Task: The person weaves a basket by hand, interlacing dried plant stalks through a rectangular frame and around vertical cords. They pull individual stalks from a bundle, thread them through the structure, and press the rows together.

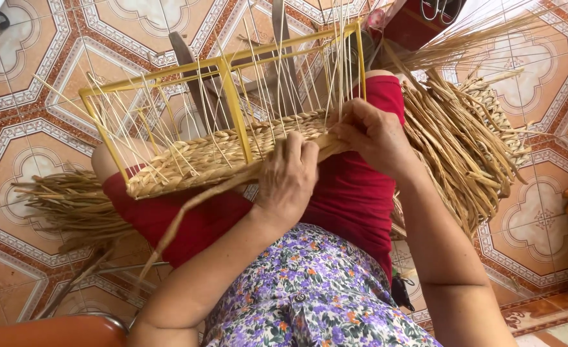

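Two hands grasp a dried-grass strand (232,183) under the woven basket base (223,154): left hand (288,183) at six o'clock, right hand (374,135) at three.

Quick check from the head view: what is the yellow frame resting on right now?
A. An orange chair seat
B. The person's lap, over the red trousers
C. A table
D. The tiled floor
B: the yellow frame with its woven straw band lies across the red trousers, while the left hand and right hand press a straw strand against its near edge.
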